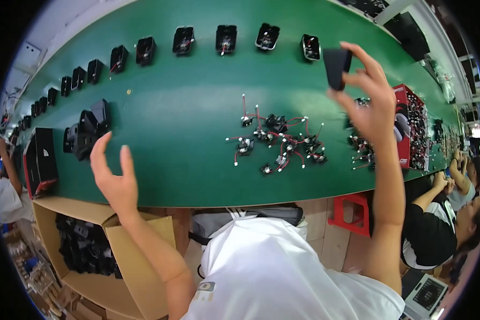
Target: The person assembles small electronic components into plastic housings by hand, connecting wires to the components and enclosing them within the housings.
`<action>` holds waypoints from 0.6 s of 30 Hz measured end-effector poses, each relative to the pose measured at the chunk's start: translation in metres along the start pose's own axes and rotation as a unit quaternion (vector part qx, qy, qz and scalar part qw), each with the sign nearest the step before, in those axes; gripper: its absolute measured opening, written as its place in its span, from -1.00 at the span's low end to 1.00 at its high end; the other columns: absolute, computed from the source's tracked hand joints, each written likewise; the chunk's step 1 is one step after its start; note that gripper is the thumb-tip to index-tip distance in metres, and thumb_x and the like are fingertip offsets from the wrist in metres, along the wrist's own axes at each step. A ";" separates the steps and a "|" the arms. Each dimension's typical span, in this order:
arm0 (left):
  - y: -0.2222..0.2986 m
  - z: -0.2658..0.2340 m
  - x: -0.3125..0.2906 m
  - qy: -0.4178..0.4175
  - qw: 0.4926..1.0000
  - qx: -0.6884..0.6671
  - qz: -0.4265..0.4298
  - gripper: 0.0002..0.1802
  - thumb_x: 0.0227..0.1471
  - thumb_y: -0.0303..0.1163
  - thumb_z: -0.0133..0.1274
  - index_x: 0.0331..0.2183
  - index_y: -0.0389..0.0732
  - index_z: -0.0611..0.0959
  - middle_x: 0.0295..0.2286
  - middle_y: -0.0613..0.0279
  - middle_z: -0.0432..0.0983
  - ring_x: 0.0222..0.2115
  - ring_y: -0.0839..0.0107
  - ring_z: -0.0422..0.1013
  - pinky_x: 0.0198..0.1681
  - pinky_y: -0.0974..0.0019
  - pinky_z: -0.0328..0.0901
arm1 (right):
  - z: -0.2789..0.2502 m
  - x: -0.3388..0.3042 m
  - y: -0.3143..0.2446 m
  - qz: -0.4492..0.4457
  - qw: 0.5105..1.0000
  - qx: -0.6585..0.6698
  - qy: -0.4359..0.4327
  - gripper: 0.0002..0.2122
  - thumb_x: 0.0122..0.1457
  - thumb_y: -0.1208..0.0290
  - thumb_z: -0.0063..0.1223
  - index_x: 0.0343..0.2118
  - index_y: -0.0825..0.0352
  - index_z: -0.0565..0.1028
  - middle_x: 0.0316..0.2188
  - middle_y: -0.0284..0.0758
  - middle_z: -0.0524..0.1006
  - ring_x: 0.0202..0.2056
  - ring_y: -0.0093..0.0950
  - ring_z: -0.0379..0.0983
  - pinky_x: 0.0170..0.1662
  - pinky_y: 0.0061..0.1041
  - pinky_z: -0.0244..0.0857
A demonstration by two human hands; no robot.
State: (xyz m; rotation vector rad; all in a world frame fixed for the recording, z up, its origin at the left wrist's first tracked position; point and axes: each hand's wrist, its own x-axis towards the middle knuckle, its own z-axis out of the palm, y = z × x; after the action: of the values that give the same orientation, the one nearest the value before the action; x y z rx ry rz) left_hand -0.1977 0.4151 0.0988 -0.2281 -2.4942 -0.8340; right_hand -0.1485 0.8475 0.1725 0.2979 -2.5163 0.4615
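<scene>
My right hand (376, 98) is raised over the far right of the table, its thumb and fingers pinching a black plastic housing (336, 66). Just left of that housing, an open black case (311, 48) ends a curved row of similar cases with small parts and wires inside. My left hand (116, 184) hovers above the near left of the table, thumb and fingers apart and nothing between them. Close beyond its fingertips lies a small heap of empty black housings (85, 128). Small black modules with red wires and white plugs (277, 136) are loosely piled between my hands.
Everything stands on a green tabletop (181, 154). A red box of small parts (405, 128) is at right, with more wired modules beside it. A black and red box (41, 160) sits at left, above a cardboard box of black parts (133, 266). People sit at right near a red stool (351, 214).
</scene>
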 end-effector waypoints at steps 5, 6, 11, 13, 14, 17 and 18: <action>-0.069 0.019 0.025 0.094 0.986 0.140 -0.010 -0.44 0.03 -0.26 0.14 0.08 -0.15 0.45 0.08 0.04 0.30 0.12 0.05 0.19 0.18 0.00 0.09 | 0.003 0.014 0.148 0.031 0.980 -0.144 -0.131 -0.77 -0.12 0.40 0.36 -0.41 0.39 0.57 0.14 -0.26 0.39 0.11 -0.19 0.31 0.12 -0.31 0.24; -0.074 0.019 0.027 0.121 0.973 0.198 -0.019 -0.39 0.02 -0.21 0.15 0.11 -0.11 0.42 0.12 0.03 0.25 0.14 0.00 0.14 0.19 -0.06 0.06 | 0.007 0.016 0.161 0.049 0.971 -0.154 -0.175 -0.76 -0.12 0.39 0.36 -0.41 0.38 0.56 0.14 -0.27 0.38 0.12 -0.20 0.29 0.13 -0.31 0.23; -0.078 0.015 0.034 0.151 0.965 0.214 -0.018 -0.31 -0.02 -0.15 0.18 0.16 0.02 0.37 0.20 0.00 0.10 0.19 -0.12 0.03 0.21 -0.19 -0.01 | 0.021 0.027 0.179 0.103 0.947 -0.155 -0.263 -0.74 -0.13 0.34 0.37 -0.41 0.32 0.54 0.16 -0.29 0.34 0.18 -0.21 0.21 0.19 -0.30 0.18; -0.086 0.013 0.035 0.163 0.957 0.236 -0.040 -0.29 -0.04 -0.13 0.19 0.16 0.04 0.37 0.21 0.00 0.08 0.19 -0.14 0.02 0.20 -0.21 0.00 | 0.022 0.030 0.177 0.088 0.945 -0.153 -0.274 -0.73 -0.13 0.35 0.36 -0.38 0.31 0.54 0.18 -0.28 0.32 0.20 -0.19 0.19 0.20 -0.27 0.16; -0.089 0.014 0.035 0.174 0.949 0.254 -0.060 -0.28 -0.05 -0.11 0.20 0.16 0.06 0.37 0.21 -0.01 0.06 0.19 -0.16 0.02 0.19 -0.22 0.01 | 0.019 0.030 0.176 0.076 0.943 -0.155 -0.285 -0.72 -0.13 0.35 0.36 -0.34 0.31 0.55 0.19 -0.26 0.31 0.21 -0.17 0.16 0.22 -0.25 0.14; -0.102 0.019 0.035 0.150 0.931 0.308 -0.130 -0.23 -0.10 0.00 0.21 0.16 0.15 0.36 0.21 0.03 0.07 0.18 -0.29 -0.01 0.16 -0.23 0.06 | 0.004 0.025 0.156 0.039 0.945 -0.215 -0.245 -0.66 -0.10 0.39 0.32 -0.21 0.29 0.52 0.20 -0.24 0.28 0.24 -0.15 0.11 0.24 -0.21 0.10; -0.101 0.020 0.035 0.140 0.918 0.345 -0.138 -0.26 -0.09 0.02 0.19 0.15 0.12 0.38 0.21 0.05 0.11 0.18 -0.18 0.06 0.15 -0.22 0.07 | -0.003 0.023 0.141 0.046 0.954 -0.200 -0.217 -0.63 -0.09 0.42 0.30 -0.16 0.29 0.50 0.20 -0.23 0.29 0.24 -0.16 0.12 0.26 -0.22 0.08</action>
State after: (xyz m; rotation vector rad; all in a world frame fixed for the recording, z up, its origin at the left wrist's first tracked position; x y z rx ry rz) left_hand -0.2672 0.3469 0.0506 0.4625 -2.3986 -0.0281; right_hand -0.2087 0.9751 0.1508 0.1323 -2.9819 -0.1036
